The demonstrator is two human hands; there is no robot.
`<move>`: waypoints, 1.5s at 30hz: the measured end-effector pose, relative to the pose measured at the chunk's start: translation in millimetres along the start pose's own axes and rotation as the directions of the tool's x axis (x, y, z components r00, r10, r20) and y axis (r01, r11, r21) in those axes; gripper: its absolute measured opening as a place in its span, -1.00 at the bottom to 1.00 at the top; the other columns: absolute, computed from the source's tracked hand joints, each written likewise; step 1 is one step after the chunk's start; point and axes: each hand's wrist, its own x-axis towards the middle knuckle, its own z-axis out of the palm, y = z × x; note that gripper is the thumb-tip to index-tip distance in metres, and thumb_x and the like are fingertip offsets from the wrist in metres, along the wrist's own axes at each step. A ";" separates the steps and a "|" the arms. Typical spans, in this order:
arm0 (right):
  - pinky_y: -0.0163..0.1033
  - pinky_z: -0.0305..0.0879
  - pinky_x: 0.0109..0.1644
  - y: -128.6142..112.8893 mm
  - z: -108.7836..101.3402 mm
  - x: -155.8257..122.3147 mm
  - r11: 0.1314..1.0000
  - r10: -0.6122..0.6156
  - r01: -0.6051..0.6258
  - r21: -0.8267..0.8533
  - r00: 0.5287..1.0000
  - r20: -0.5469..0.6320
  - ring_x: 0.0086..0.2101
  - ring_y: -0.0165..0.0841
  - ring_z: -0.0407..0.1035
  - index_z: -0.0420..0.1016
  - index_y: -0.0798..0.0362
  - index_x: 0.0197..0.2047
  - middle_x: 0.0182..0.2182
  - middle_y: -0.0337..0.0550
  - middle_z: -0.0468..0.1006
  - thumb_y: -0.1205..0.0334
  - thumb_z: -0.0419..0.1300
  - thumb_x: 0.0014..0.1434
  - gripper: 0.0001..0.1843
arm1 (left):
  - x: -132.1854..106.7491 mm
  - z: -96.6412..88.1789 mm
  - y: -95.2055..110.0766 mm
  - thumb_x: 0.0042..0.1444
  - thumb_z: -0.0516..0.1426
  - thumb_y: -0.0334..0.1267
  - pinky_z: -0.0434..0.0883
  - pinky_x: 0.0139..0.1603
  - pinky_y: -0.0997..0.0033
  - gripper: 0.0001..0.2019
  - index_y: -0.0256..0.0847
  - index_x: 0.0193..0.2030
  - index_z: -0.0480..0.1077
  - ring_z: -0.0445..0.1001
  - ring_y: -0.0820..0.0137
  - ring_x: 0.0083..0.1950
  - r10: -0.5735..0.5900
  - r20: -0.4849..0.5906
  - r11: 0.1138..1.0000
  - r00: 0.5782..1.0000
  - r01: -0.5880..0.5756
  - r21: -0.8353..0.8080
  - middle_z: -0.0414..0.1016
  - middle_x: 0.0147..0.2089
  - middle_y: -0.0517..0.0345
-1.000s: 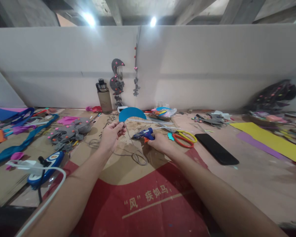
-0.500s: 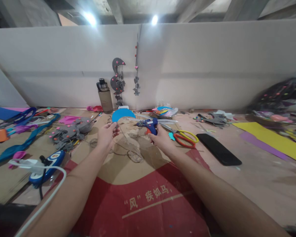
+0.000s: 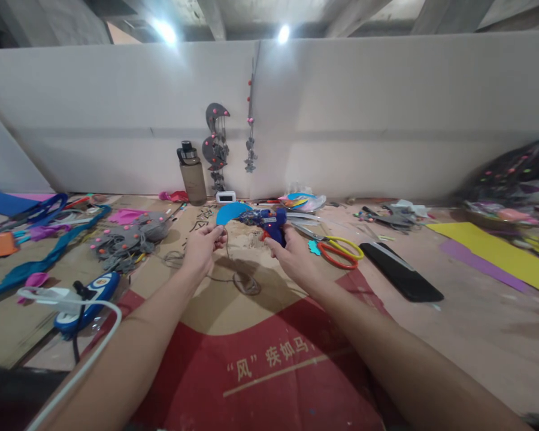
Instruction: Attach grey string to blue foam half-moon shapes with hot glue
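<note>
Between the thumb and fingers of my left hand (image 3: 203, 246) is pinched a blue crescent-shaped piece (image 3: 233, 212), held above the cardboard. A thin grey cord (image 3: 229, 250) hangs down near those fingers and trails into a loose coil (image 3: 247, 284) on the cardboard. My right hand (image 3: 288, 250) is wrapped round the handle of a dark blue glue gun (image 3: 272, 220). Its nozzle points left, close to the right side of the blue piece; whether they touch I cannot tell. Orange-and-yellow-handled scissors (image 3: 341, 251) lie to the right of the glue gun.
A black phone (image 3: 399, 272) and yellow sheet (image 3: 489, 248) lie at right. Grey felt pieces with pink dots (image 3: 132, 236) and a blue-white power strip (image 3: 87, 305) are at left. A bottle (image 3: 192, 176) stands by the white partition (image 3: 117, 108), where grey hanging ornaments (image 3: 215, 140) are.
My left hand has moved right with the blue piece, closer to the glue gun. The glue gun has shifted slightly left, and a small white device behind the blue piece is now uncovered.
</note>
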 end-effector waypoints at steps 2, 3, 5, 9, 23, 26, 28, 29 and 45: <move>-0.15 0.32 -0.19 -2.2 0.3 -1.8 0.996 -0.060 0.060 -0.060 0.998 0.000 -0.31 -0.27 0.38 0.31 0.11 -0.01 -0.25 -0.05 0.48 0.11 0.08 0.12 -0.60 | -5.4 4.3 0.9 -0.19 0.28 -0.14 0.19 -0.57 0.59 -0.74 -0.33 -0.53 0.41 0.28 0.59 -0.57 0.002 0.046 0.999 0.999 -0.003 0.034 0.37 -0.57 0.18; -0.12 0.31 -0.12 -3.1 0.7 -2.5 0.993 -0.087 0.086 -0.085 0.996 0.000 -0.24 -0.24 0.38 0.32 0.12 -0.01 -0.21 -0.02 0.48 0.12 0.08 0.13 -0.61 | -8.1 6.5 1.6 -0.19 0.28 -0.13 0.19 -0.57 0.58 -0.74 -0.33 -0.53 0.42 0.27 0.59 -0.58 0.005 0.064 0.999 0.998 -0.008 0.051 0.37 -0.57 0.19; -0.09 0.25 0.00 -4.2 1.8 -3.3 0.985 -0.134 0.134 -0.112 0.991 0.006 -0.13 -0.20 0.36 0.32 0.12 0.00 -0.13 0.02 0.47 0.13 0.07 0.14 -0.62 | -12.6 10.3 3.4 -0.18 0.27 -0.13 0.18 -0.56 0.56 -0.74 -0.32 -0.53 0.42 0.27 0.58 -0.58 0.007 0.083 0.997 0.997 -0.013 0.074 0.37 -0.57 0.19; -0.08 0.18 0.11 -3.6 3.9 -3.5 0.972 -0.204 0.206 -0.110 0.978 0.030 -0.03 -0.21 0.31 0.24 0.08 0.10 -0.01 0.01 0.42 0.16 0.04 0.17 -0.57 | -17.6 14.2 6.0 -0.17 0.27 -0.13 0.18 -0.55 0.54 -0.75 -0.31 -0.54 0.41 0.27 0.57 -0.58 0.007 0.108 0.997 0.994 -0.016 0.079 0.37 -0.57 0.18; -0.07 0.21 0.09 -1.0 4.3 -4.8 0.962 -0.213 0.223 -0.158 0.974 0.075 -0.04 -0.20 0.31 0.19 0.08 0.14 -0.02 0.00 0.42 0.15 0.00 0.20 -0.55 | -19.3 14.8 7.6 -0.18 0.27 -0.13 0.20 -0.54 0.54 -0.75 -0.31 -0.53 0.42 0.28 0.57 -0.57 -0.002 0.093 0.996 0.996 -0.006 0.084 0.38 -0.56 0.18; -0.06 0.21 0.08 -1.8 3.9 -5.5 0.959 -0.207 0.217 -0.181 0.976 0.072 -0.04 -0.19 0.31 0.21 0.06 0.12 -0.04 0.00 0.43 0.15 -0.01 0.20 -0.57 | -19.1 15.3 7.7 -0.20 0.28 -0.13 0.19 -0.55 0.53 -0.74 -0.31 -0.55 0.42 0.27 0.56 -0.59 -0.001 0.079 0.997 0.997 -0.005 0.079 0.38 -0.57 0.17; -0.06 0.21 0.08 -2.1 4.1 -5.9 0.960 -0.200 0.210 -0.185 0.977 0.071 -0.05 -0.18 0.32 0.21 0.06 0.12 -0.04 -0.01 0.43 0.16 -0.01 0.20 -0.58 | -19.2 15.7 8.2 -0.20 0.28 -0.13 0.18 -0.56 0.53 -0.74 -0.31 -0.55 0.42 0.27 0.56 -0.59 0.001 0.080 0.997 0.997 -0.008 0.075 0.38 -0.57 0.16; -0.06 0.21 0.08 -2.1 4.3 -6.0 0.961 -0.198 0.207 -0.185 0.978 0.069 -0.05 -0.19 0.32 0.21 0.06 0.12 -0.05 -0.01 0.43 0.16 -0.01 0.20 -0.57 | -19.2 15.7 8.4 -0.20 0.28 -0.13 0.18 -0.55 0.53 -0.74 -0.31 -0.56 0.41 0.27 0.56 -0.59 0.004 0.082 0.997 0.997 -0.010 0.075 0.38 -0.57 0.16; -0.08 0.20 0.09 -1.9 4.6 -6.2 0.964 -0.197 0.206 -0.171 0.978 0.064 -0.03 -0.19 0.30 0.20 0.08 0.14 -0.02 0.00 0.42 0.15 -0.01 0.20 -0.55 | -18.8 15.7 9.5 -0.20 0.28 -0.14 0.18 -0.56 0.53 -0.75 -0.31 -0.55 0.42 0.28 0.55 -0.58 0.008 0.069 0.997 0.998 -0.013 0.081 0.38 -0.57 0.16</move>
